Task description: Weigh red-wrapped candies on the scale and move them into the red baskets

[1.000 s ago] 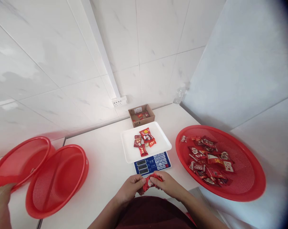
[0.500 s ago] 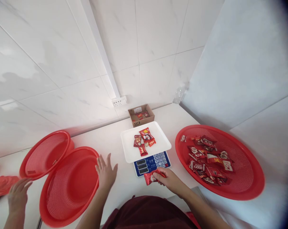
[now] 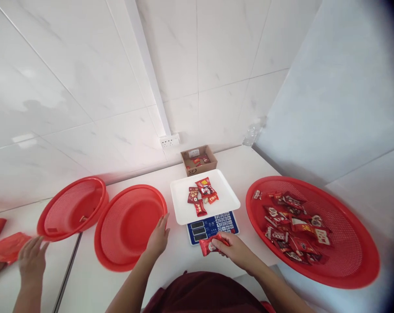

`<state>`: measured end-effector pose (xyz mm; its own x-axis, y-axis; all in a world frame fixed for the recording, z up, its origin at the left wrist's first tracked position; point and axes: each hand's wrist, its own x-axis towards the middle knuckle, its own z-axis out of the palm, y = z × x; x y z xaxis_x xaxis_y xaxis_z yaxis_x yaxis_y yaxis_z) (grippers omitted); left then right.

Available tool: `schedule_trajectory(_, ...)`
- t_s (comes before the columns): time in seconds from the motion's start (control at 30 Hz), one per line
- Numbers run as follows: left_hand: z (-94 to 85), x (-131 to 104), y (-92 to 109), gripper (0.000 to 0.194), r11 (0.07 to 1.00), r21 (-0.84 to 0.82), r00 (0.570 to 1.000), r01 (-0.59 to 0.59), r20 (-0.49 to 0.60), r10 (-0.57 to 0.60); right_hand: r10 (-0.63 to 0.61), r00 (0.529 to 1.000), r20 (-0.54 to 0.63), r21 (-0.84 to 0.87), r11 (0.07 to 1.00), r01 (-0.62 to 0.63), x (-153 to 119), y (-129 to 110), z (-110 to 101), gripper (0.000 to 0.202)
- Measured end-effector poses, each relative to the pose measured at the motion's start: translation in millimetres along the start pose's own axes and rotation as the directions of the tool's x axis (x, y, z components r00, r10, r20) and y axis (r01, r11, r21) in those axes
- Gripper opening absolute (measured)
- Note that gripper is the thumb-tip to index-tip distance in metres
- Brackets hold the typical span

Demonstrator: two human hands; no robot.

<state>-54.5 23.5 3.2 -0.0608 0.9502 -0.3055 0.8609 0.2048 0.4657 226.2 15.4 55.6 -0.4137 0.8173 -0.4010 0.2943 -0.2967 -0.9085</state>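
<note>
My right hand (image 3: 226,247) pinches a red snack packet (image 3: 208,245) just in front of the blue keypad of the scale (image 3: 213,226). On the scale's white tray (image 3: 183,211) lie several small red wrapped snacks (image 3: 200,208) and a small pale piece. My left hand (image 3: 158,234) grips the right rim of a red plastic basket (image 3: 107,243), its fingers curled at the edge. Nothing lies inside that basket. To the right, a larger red basket (image 3: 353,261) holds many snack packets (image 3: 291,226).
A cardboard box (image 3: 199,170) with red packets stands behind the scale. Another red basket (image 3: 58,208) holds a small item. At far left another person's hand (image 3: 32,256) is near red bags (image 3: 9,247). A clear plastic bottle (image 3: 251,135) stands in the corner.
My left hand has gone from spread fingers to the basket's rim. That basket has shifted away from me and toward the scale. The right hand still holds the packet.
</note>
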Motion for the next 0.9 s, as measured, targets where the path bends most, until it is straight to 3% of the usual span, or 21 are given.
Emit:
schedule_trajectory(0.13, 4.1, 16.0, 24.3, 0.045, 0.999, 0.033, 0.993, -0.033, -0.108, 0.036, 0.016, 1.000, -0.009, 0.001, 1.000, -0.016, -0.4, 0.9, 0.2, 0.031)
schedule_trajectory(0.2, 5.0, 29.4, 45.5, 0.046, 0.990, 0.090, 0.978, -0.106, -0.168, 0.120, 0.032, 0.999, -0.020, 0.010, 0.999, -0.032, 0.9, 1.1, 0.4, 0.031)
schedule_trajectory(0.3, 5.9, 56.2, 82.5, 0.045, 0.968, 0.105, 0.964, -0.227, -0.120, 0.239, 0.037, 0.998, -0.054, 0.019, 0.999, -0.036, 3.9, 0.8, -0.7, 0.032)
schedule_trajectory(0.4, 7.9, 83.4, 110.9, 0.042, 0.979, 0.100, 0.978, -0.177, -0.090, 0.186, 0.041, 0.984, -0.171, 0.032, 0.999, -0.036, 5.4, 1.7, -7.5, 0.034)
schedule_trajectory(0.5, 13.0, 102.1, 124.6, 0.036, 0.989, 0.086, 0.987, -0.123, -0.094, 0.131, 0.059, 0.936, -0.347, 0.072, 0.997, -0.036, 3.3, 7.6, -21.4, 0.037)
schedule_trajectory(0.7, 19.9, 113.1, 127.6, 0.035, 0.997, -0.050, 0.990, -0.066, -0.127, 0.059, 0.128, 0.821, -0.556, 0.205, 0.979, -0.014, -5.7, 31.6, -51.8, 0.042)
schedule_trajectory(0.8, 6.6, 106.2, 113.6, 0.037, 0.988, -0.136, 0.977, -0.073, -0.208, 0.043, 0.154, 0.781, -0.605, 0.254, 0.967, 0.006, -6.9, 40.4, -61.2, 0.043)
schedule_trajectory(0.9, -18.6, 87.7, 82.6, 0.039, 0.981, -0.187, 0.950, -0.048, -0.312, -0.013, 0.171, 0.762, -0.624, 0.300, 0.953, 0.031, -3.3, 43.6, -66.9, 0.044)
